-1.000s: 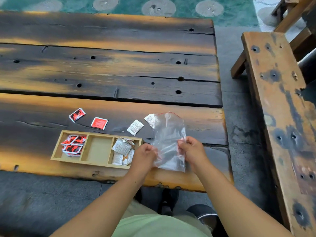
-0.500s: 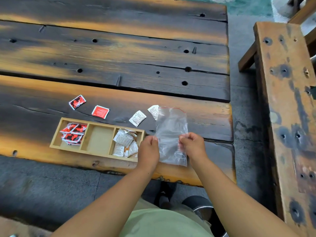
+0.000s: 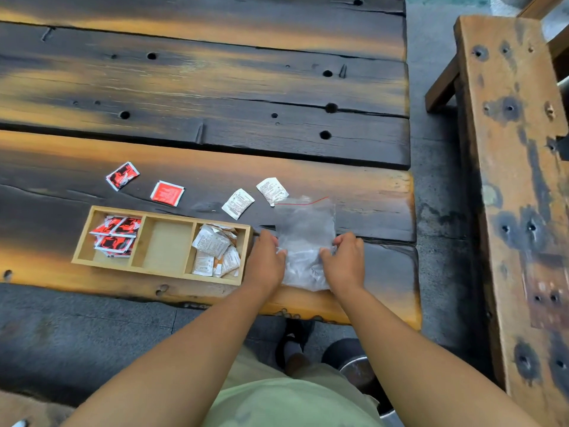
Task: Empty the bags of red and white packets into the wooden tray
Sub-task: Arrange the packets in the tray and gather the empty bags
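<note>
Print on the white packets was too small to read; the red ones showed only a black figure. The counter point(image 3: 215, 87) was dark, scorched planks with bolt holes, a weathered bench point(image 3: 508, 149) to your right across grey paving point(image 3: 431, 167).

Your hands, left point(image 3: 266, 260) and right point(image 3: 345, 261), pinched the sides of the clear zip bag point(image 3: 304, 229). A second earlier it was raised; it now lay low on the counter, just right of the wooden tray point(image 3: 166, 212).

Red packets point(image 3: 115, 235) filled the tray's left compartment and white packets point(image 3: 215, 248) its right. Two loose red packets point(image 3: 122, 175) and two loose white packets point(image 3: 237, 203) lay beyond it.
</note>
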### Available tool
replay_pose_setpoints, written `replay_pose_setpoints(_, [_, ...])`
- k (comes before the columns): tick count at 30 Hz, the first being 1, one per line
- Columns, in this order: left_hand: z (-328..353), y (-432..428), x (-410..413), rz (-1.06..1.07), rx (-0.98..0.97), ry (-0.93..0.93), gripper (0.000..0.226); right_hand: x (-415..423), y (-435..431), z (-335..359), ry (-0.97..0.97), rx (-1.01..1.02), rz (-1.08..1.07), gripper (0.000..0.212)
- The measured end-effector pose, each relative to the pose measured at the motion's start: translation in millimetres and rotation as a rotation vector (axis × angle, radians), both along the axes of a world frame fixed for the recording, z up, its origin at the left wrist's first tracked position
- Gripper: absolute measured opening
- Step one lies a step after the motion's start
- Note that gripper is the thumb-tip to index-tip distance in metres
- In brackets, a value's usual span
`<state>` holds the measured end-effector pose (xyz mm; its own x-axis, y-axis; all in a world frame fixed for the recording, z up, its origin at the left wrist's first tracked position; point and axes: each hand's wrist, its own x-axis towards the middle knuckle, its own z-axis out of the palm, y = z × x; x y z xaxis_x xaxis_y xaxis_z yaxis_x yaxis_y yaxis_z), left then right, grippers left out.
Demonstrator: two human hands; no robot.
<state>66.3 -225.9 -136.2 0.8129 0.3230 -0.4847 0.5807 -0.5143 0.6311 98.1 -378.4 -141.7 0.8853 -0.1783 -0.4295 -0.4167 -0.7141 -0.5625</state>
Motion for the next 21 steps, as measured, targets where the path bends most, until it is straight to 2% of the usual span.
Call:
replay_pose_setpoints(6, [-1.8, -9.7, 3.0, -0.176, 0.007, -0.01, 0.023, 3.3, -28.8, -1.9, 0.034, -0.057, 0.007, 0.021])
replay_pose_setpoints(9, [5.6, -10.0, -1.7, -0.206, 0.066, -0.083, 0.03, 1.2, -39.5, 2.7, 0.0, -0.026, 0.023, 0.025])
replay_pose_setpoints(13, [24.5, 0.6, -4.6, -0.26, 0.111, -0.286, 0.009, -2.0, -45.5, 22.0, -0.134, 0.089, 0.106, 0.015])
replay_pose_setpoints(15, [29.3, 3.9, 0.1, -0.362, 0.11, -0.351, 0.005, -1.1, -47.2, 33.1, -0.191, 0.127, 0.188, 0.008])
replay_pose_setpoints(18, [25.6, 4.3, 10.2, -0.647, 0.216, -0.407, 0.02, 0.3, -48.3, 41.8, -0.262, 0.099, 0.369, 0.014])
replay_pose_setpoints(21, [14.3, 1.9, 14.1, -0.864, 0.376, -0.326, 0.051, -2.6, -46.1, 32.5, -0.237, -0.077, 0.663, 0.046])
